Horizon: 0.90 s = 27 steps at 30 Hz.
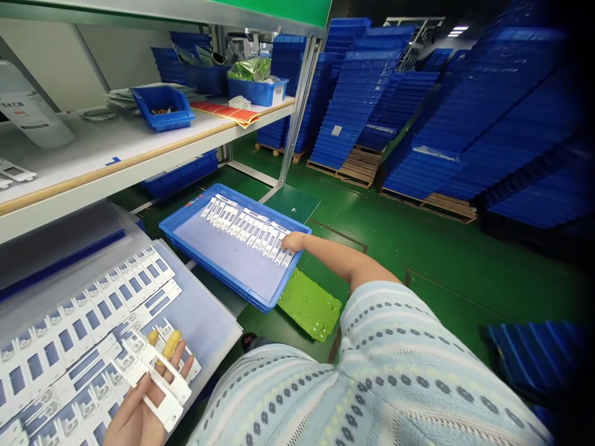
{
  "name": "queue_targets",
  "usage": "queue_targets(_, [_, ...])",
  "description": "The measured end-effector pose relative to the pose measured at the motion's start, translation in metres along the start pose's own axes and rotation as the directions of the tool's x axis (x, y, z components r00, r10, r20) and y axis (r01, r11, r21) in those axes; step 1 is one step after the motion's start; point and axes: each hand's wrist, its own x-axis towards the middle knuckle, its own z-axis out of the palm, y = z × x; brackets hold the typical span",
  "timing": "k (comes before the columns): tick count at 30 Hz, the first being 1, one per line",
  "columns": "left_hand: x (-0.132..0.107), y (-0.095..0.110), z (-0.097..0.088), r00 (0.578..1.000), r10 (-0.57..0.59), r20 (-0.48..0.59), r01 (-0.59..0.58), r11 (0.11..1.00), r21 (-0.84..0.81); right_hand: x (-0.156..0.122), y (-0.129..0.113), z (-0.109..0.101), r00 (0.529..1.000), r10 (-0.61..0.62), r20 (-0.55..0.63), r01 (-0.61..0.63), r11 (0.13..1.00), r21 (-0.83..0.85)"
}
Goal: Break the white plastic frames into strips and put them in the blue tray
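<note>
White plastic everywhere on this station! Down at the tabletop's near edge, the left hand [139,409] lies palm up with a white plastic frame strip [160,387] resting across it. That grip is spread flat, fingers stretched out and apart rather than curled round the strip, and two fingertips wear yellow rubber finger cots [171,344] that peek out past the strip's far side. Just beyond those fingertips, a translucent plastic sheet [204,316] covers the grey tabletop [69,238] and carries long rows of matching white frame strips [69,334], running up toward the left edge.

Over to the right hand [292,240] now: the arm is fully stretched, well away from the left hand, reaching past the tabletop's right edge to a shallow blue plastic tray [218,257]. A neat row of small white plastic pieces [246,228] runs along the tray's far side, and the fingertips sit right on the last white piece [282,254] at the row's right end, by the tray's right corner. Whether that grip is pinched on the piece or only touching it, I cannot tell; it is too small.

Below the tray's near corner, a bright green perforated plate [309,305] lies low. Beyond, tall stacks of blue trays [362,93] stand on the green floor [418,248].
</note>
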Motion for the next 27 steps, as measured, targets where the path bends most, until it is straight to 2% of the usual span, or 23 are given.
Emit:
queue_targets(4, [-0.002,0.004,0.003,0.998,0.007,-0.07,-0.004,0.999,0.041,0.009,0.002,0.006,0.999,-0.054,-0.005,0.054,0.998,-0.025])
queue_targets(9, [-0.004,0.009,0.007,0.996,0.008,-0.09,-0.004,0.999,0.041,0.01,0.004,0.006,0.996,-0.091,-0.013,0.091,0.995,-0.036])
queue_targets(18, [-0.003,0.007,-0.006,0.999,0.014,-0.045,-0.014,1.0,-0.007,0.012,0.005,0.006,0.992,-0.129,-0.008,0.129,0.992,-0.006])
queue_targets(23, [-0.006,0.005,-0.004,0.998,0.001,-0.062,-0.002,1.0,-0.014,0.012,0.005,0.008,0.996,-0.086,-0.035,0.087,0.996,0.013])
queue_targets(27, [0.0,0.0,-0.008,0.998,0.044,0.036,-0.041,0.996,-0.078,-0.005,0.0,0.005,0.994,-0.027,-0.106,0.029,0.999,0.015])
